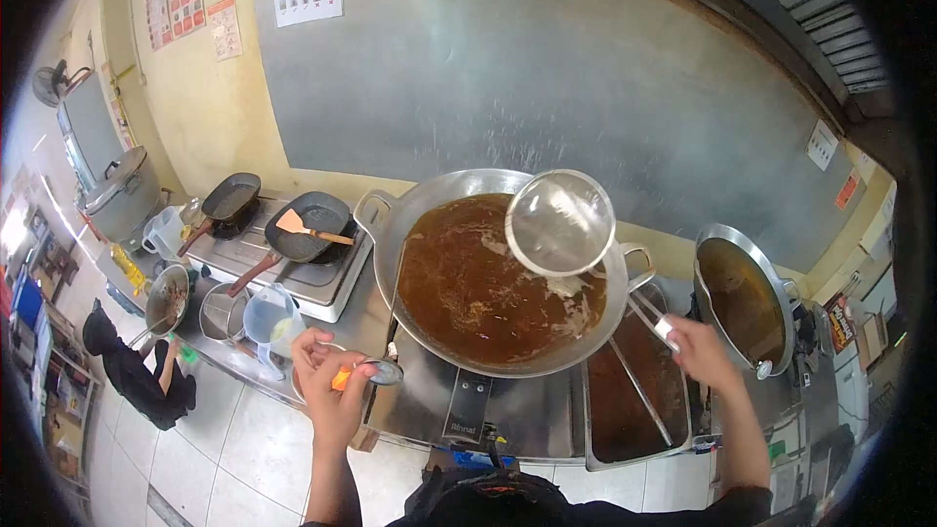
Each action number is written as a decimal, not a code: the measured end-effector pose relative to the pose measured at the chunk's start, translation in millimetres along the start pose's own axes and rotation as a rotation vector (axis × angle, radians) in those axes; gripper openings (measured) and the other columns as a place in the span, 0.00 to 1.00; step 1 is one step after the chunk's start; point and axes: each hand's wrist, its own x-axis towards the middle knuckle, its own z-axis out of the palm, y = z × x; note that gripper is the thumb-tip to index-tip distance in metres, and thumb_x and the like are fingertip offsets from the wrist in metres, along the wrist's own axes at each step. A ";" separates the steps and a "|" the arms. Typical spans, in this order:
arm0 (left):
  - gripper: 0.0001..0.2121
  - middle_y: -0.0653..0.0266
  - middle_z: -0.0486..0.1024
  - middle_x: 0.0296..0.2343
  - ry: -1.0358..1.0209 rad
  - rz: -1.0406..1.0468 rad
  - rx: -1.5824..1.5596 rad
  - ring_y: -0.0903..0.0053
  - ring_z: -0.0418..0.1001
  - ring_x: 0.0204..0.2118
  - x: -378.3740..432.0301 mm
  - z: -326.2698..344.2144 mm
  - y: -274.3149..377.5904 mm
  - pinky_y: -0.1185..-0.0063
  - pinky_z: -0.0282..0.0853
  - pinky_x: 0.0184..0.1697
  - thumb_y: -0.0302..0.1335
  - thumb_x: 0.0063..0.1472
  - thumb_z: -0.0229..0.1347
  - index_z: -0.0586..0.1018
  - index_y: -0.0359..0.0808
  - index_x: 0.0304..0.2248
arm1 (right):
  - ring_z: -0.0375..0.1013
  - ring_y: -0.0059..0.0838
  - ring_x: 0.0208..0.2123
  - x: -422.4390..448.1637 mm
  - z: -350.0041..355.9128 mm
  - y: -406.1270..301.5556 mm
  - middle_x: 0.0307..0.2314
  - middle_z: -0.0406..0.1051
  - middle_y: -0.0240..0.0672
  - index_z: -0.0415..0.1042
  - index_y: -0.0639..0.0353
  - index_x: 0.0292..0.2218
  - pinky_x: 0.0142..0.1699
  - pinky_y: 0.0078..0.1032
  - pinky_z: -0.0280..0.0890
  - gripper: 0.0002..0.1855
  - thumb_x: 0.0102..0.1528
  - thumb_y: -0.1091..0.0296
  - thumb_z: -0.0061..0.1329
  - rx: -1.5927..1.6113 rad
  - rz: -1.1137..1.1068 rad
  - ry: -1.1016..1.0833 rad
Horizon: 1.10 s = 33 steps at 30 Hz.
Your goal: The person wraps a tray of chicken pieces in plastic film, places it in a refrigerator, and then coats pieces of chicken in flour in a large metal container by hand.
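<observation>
My right hand [701, 353] grips the handle of a round wire-mesh strainer [561, 222], which hangs over the right side of a large two-handled metal wok [410, 340]. Dark brown liquid [468, 278] with pale foam patches fills much of the wok. In front of the wok, towards the left, my left hand [331, 380] pinches a small metal spoon [383, 372]. Something orange [341, 379] shows between its fingers; what it is I cannot tell. Partly hidden behind that hand is the rim of a bowl [296, 384].
On the left stand a stove [340, 285] with a grill pan and spatula [296, 223], and a plastic jug [267, 315]. A rectangular tray [637, 410] of brown liquid sits right, below another wok [739, 300]. A person in black [146, 380] crouches or bends at far left.
</observation>
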 end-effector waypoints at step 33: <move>0.08 0.61 0.60 0.43 -0.111 0.079 0.032 0.70 0.59 0.44 19.1 13.5 -18.0 0.74 0.54 0.46 0.27 0.43 0.66 0.81 0.40 0.26 | 0.69 0.20 0.21 33.1 39.9 -34.2 0.19 0.69 0.33 0.66 0.54 0.54 0.27 0.23 0.65 0.19 0.62 0.66 0.41 0.018 -0.125 -0.673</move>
